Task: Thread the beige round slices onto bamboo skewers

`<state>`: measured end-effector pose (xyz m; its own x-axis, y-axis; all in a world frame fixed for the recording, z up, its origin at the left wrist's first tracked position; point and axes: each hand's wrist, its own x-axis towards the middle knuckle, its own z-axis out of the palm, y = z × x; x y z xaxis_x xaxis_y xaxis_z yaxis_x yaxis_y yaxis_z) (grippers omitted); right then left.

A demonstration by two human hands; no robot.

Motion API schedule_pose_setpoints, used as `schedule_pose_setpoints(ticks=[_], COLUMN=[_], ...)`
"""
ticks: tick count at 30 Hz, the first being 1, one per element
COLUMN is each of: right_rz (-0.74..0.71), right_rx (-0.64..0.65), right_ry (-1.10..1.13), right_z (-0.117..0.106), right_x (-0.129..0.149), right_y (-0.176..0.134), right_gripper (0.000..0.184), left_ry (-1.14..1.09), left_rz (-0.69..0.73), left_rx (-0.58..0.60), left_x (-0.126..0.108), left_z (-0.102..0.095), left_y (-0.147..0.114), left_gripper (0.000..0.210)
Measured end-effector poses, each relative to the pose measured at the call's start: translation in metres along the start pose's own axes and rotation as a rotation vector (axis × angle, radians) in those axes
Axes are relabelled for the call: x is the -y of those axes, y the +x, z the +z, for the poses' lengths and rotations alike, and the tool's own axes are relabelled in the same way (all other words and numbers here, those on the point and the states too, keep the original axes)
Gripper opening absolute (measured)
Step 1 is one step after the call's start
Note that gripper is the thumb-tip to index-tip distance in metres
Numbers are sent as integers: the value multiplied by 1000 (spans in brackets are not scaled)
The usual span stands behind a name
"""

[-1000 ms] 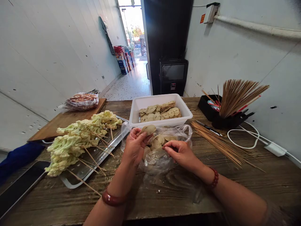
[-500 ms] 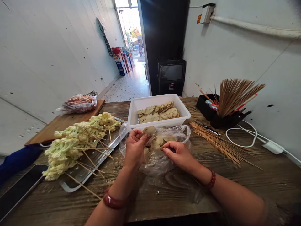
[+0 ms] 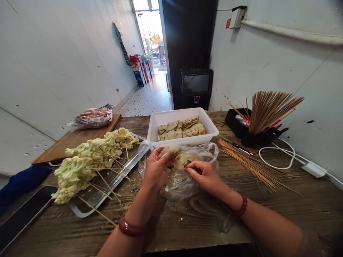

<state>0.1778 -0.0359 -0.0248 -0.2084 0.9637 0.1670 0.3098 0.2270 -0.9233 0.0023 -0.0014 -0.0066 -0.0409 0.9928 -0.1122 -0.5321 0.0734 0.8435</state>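
My left hand (image 3: 157, 167) is closed around a thin, pale tan round slice (image 3: 171, 150), held between thumb and fingers. My right hand (image 3: 203, 174) is pinched on a thin skewer (image 3: 185, 166), of which only a short bit shows at the fingertips. More round slices (image 3: 191, 157) lie between and behind the hands in an open clear plastic bag (image 3: 182, 191). Whether the slice nearest the right fingertips is on the skewer, I cannot tell. Behind the bag, a white tub (image 3: 214, 132) holds skewered rows of the same slices (image 3: 171, 135).
At left, skewered cauliflower (image 3: 80, 162) lies on a metal tray (image 3: 80, 213), near a phone (image 3: 24, 214) and a cutting board (image 3: 50, 151) with a bagged food pack (image 3: 92, 118). At right are loose skewers (image 3: 249, 164), a black holder (image 3: 235, 123) with upright skewers, and a white cable (image 3: 291, 166).
The whole view has shifted slightly. The slice in my left hand has tipped a little lower, toward the right hand. My right hand keeps its pinch in nearly the same place.
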Motion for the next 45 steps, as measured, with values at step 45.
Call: schedule_pose_setpoints(ticks=[45], right_rz=[-151], right_rx=[-24], right_ry=[-46], right_z=[-4], right_x=[-5], right_y=[1], right_gripper=[18], left_ry=[43], left_rz=[-104], left_rx=[46], left_x=[-5], left_z=[2], left_y=[-3], left_gripper=[29])
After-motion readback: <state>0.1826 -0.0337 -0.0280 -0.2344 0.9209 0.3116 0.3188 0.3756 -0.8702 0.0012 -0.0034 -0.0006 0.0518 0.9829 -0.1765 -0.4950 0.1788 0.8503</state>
